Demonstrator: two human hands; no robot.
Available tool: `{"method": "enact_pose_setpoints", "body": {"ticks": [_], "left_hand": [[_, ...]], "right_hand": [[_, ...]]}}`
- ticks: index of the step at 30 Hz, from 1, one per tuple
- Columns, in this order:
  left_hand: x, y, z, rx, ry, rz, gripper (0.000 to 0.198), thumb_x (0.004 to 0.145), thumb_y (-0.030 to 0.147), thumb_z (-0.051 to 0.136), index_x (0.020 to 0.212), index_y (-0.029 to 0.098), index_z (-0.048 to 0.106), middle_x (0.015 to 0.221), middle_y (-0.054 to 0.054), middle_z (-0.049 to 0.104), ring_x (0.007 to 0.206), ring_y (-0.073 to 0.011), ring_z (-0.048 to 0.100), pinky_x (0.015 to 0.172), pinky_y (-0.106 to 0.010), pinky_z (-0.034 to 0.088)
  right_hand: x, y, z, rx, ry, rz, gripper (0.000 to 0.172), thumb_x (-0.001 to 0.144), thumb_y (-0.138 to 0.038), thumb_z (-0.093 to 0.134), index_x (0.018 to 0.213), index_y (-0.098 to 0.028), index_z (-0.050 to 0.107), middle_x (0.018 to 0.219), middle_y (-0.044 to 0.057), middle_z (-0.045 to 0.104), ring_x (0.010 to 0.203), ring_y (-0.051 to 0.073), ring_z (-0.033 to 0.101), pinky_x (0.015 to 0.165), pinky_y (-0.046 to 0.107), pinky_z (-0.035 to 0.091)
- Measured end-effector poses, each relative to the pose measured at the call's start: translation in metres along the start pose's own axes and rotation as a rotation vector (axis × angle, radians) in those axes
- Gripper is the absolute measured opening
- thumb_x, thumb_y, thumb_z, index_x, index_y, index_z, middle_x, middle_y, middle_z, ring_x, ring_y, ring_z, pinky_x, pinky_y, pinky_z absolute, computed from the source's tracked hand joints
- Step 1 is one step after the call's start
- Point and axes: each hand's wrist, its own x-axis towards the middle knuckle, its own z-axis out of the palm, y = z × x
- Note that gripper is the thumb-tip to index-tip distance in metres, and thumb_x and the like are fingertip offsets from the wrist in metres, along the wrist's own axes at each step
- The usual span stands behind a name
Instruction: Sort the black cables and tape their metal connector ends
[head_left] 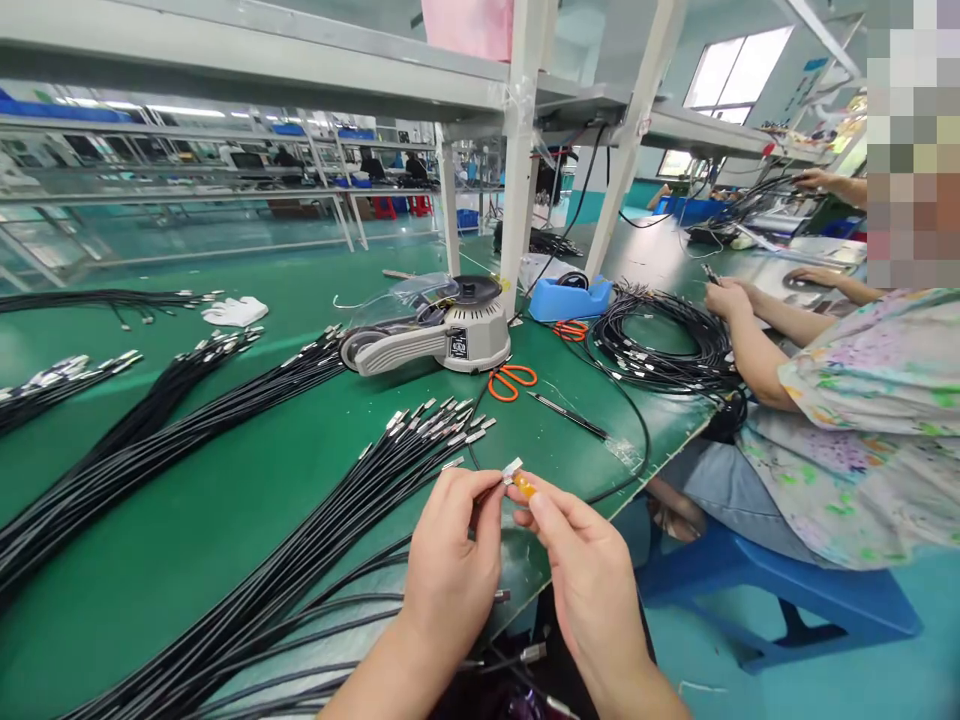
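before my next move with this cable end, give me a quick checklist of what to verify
1. Cable end pinched in the left hand, metal connector clear of the fingertips: ok.
2. Amber piece in the right hand grip, touching the cable just below the connector: ok.
3. Amber piece wrapped all the way round: cannot tell, fingers hide the far side.
4. Cable bundle lies flat on the green table, not caught in either hand: ok.
5. Orange scissors and tape dispenser lie apart from both hands: ok.
6. Co-worker's arm apart from both hands: ok.
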Motion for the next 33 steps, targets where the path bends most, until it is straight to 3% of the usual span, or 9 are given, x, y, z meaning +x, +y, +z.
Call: {"method": "enact_pose_setpoints", "body": {"ticks": [15, 33], "left_hand": [[-0.0044, -0.0028, -0.0031, 0.107, 0.010, 0.233, 0.025, 0.085, 0.004, 0.050, 0.101, 0.021, 0.056, 0.083, -0.001, 0.058, 0.074, -0.0096, 0.057, 0.067, -0.021, 0.049], [-0.0066, -0.0067, -0.0020, 0.115, 0.015, 0.275, 0.038, 0.083, 0.002, 0.051, 0.113, 0.024, 0.057, 0.089, -0.002, 0.059, 0.079, -0.0098, 0.059, 0.070, -0.021, 0.050]], "right_hand": [[-0.0016, -0.0003, 0.0061, -0.014, 0.024, 0.005, 0.022, 0.077, -0.037, 0.068, 0.094, -0.024, 0.075, 0.103, 0.006, 0.072, 0.100, 0.026, 0.063, 0.096, 0.042, 0.047], [-0.0036, 0.0022, 0.0078, -0.009, 0.050, 0.021, 0.025, 0.076, -0.038, 0.068, 0.094, -0.023, 0.075, 0.104, 0.007, 0.071, 0.101, 0.026, 0.063, 0.096, 0.043, 0.046]]}}
